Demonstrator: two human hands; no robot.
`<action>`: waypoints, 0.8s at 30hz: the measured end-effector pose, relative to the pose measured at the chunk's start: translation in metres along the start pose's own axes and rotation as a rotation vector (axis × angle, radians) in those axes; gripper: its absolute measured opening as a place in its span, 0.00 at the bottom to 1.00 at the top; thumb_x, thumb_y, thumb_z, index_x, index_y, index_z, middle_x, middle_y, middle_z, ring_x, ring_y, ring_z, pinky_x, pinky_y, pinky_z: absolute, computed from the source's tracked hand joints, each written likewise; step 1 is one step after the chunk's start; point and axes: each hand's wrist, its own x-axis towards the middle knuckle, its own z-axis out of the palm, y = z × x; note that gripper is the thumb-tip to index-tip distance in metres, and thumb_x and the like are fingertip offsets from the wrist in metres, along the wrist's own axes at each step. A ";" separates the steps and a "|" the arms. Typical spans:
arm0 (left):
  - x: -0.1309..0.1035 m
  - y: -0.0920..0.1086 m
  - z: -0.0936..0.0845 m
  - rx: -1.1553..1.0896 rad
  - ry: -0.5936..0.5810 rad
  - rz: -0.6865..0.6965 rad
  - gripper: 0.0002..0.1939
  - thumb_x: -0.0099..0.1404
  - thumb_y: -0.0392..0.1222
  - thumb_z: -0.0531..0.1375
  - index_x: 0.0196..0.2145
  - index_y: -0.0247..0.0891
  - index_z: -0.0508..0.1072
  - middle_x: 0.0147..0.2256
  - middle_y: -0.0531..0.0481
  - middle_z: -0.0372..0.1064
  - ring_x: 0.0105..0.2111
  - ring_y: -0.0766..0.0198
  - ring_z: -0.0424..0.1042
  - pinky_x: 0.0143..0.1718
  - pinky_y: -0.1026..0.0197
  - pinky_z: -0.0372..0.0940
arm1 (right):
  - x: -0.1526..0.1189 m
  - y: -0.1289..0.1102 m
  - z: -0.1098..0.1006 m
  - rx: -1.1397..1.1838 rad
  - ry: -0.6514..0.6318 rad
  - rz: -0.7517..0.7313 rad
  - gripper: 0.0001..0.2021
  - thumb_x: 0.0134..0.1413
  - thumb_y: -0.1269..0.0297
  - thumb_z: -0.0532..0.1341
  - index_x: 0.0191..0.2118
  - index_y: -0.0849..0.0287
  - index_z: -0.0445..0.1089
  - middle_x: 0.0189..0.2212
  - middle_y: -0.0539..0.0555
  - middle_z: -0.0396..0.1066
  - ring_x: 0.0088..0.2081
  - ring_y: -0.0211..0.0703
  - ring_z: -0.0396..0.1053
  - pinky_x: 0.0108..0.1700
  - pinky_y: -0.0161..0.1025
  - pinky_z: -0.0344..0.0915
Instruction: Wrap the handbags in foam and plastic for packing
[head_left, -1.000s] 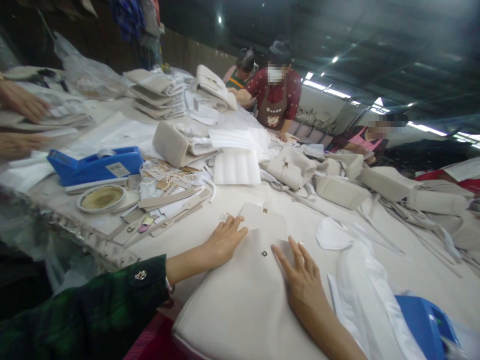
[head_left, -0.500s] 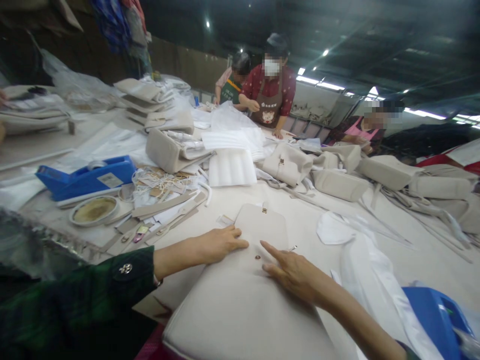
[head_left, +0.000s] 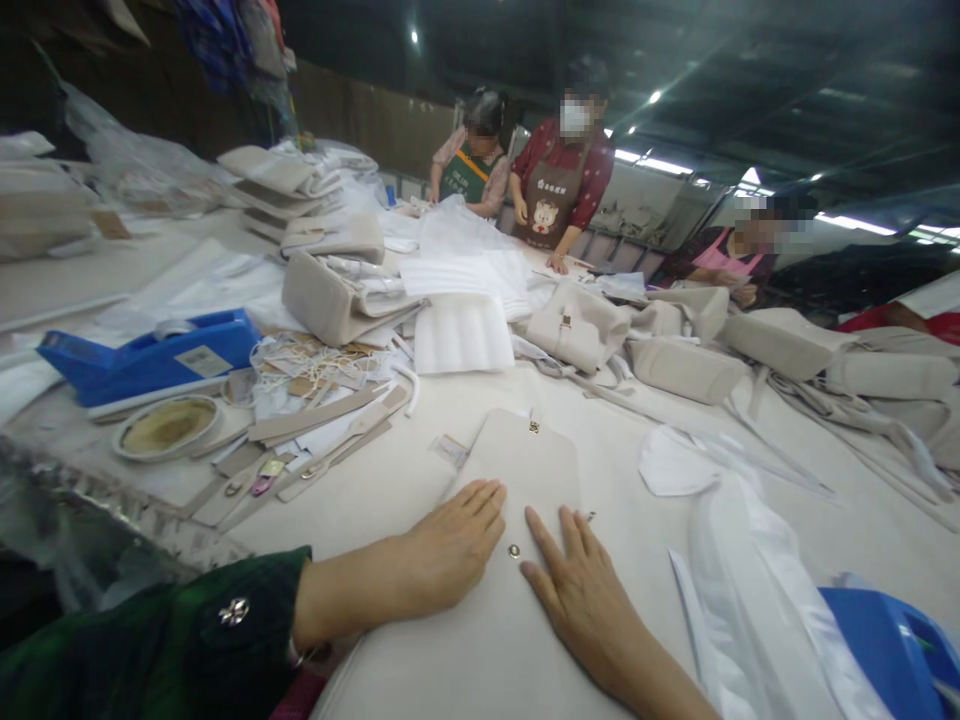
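Observation:
A cream bag [head_left: 465,655] lies flat at the front of the table, its flap [head_left: 517,455] spread away from me with a small metal clasp [head_left: 534,427] near the far edge. My left hand [head_left: 454,545] rests palm down on the bag's left side, fingers extended. On the right side, my right hand [head_left: 581,590] lies with its fingers spread. A round metal stud [head_left: 514,551] shows between the two hands. Neither hand grips anything. A small metal piece [head_left: 592,516] sits just beyond my right fingertips.
Left: a blue tape dispenser [head_left: 150,350], a round dish [head_left: 169,427], strips and tags [head_left: 322,375]. Ahead: white foam [head_left: 463,333] and stacked bags [head_left: 322,295]. Right: more bags [head_left: 686,368], white wrapping [head_left: 765,590], another blue dispenser [head_left: 885,640]. People work across the table.
Both hands have shifted lower in view and lie flatter, with the right fingers more spread. The stud also appears lower. The person in the brown apron stands a little further right.

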 end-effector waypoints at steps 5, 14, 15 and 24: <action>0.004 0.006 -0.004 -0.253 -0.047 0.036 0.35 0.70 0.59 0.49 0.68 0.39 0.46 0.68 0.39 0.43 0.68 0.41 0.34 0.66 0.35 0.38 | 0.001 0.005 0.013 0.002 0.054 0.017 0.29 0.66 0.52 0.49 0.69 0.56 0.50 0.67 0.68 0.48 0.68 0.66 0.44 0.63 0.59 0.54; 0.004 0.010 -0.006 -0.249 -0.046 0.037 0.34 0.67 0.66 0.49 0.66 0.54 0.51 0.68 0.43 0.43 0.67 0.34 0.36 0.63 0.28 0.38 | 0.000 0.008 0.008 -0.043 0.148 -0.092 0.27 0.65 0.60 0.49 0.66 0.67 0.55 0.66 0.70 0.49 0.68 0.63 0.45 0.66 0.61 0.46; 0.005 0.010 -0.005 -0.240 -0.042 0.039 0.34 0.67 0.65 0.50 0.66 0.54 0.52 0.68 0.43 0.43 0.67 0.34 0.36 0.63 0.28 0.38 | -0.001 0.008 0.007 -0.018 0.143 -0.096 0.27 0.65 0.61 0.49 0.66 0.69 0.55 0.66 0.70 0.48 0.68 0.62 0.45 0.66 0.58 0.48; 0.009 0.009 0.005 -0.105 -0.027 0.046 0.28 0.68 0.60 0.53 0.64 0.61 0.55 0.67 0.49 0.48 0.67 0.41 0.43 0.62 0.31 0.44 | -0.009 0.010 -0.011 0.265 0.020 -0.067 0.31 0.64 0.60 0.51 0.68 0.67 0.47 0.68 0.73 0.42 0.69 0.66 0.38 0.65 0.64 0.42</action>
